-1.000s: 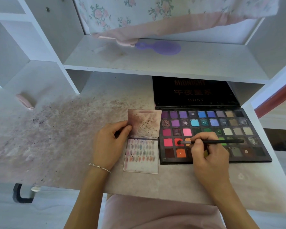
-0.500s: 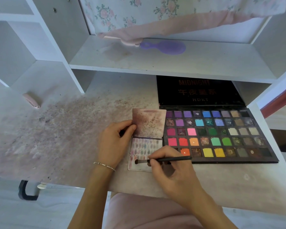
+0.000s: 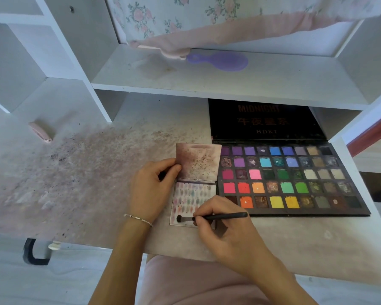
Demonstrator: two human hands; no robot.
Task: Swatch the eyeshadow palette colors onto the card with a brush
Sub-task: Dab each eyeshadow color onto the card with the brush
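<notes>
**Brush tip on card, lower left corner**

The card (image 3: 191, 203) lies on the desk (image 3: 97, 183), just left of the open palette (image 3: 290, 181). The right hand (image 3: 227, 230) pinches the brush (image 3: 211, 217), bristles touching the card. The left hand (image 3: 151, 188) grips the card's raised flap.

White shelved desk (image 3: 207, 80), powder-stained top, grey floor (image 3: 64, 282).

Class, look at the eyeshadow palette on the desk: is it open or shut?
Open. The eyeshadow palette shows its rows of colour pans, and its black lid is folded back under the shelf.
</notes>
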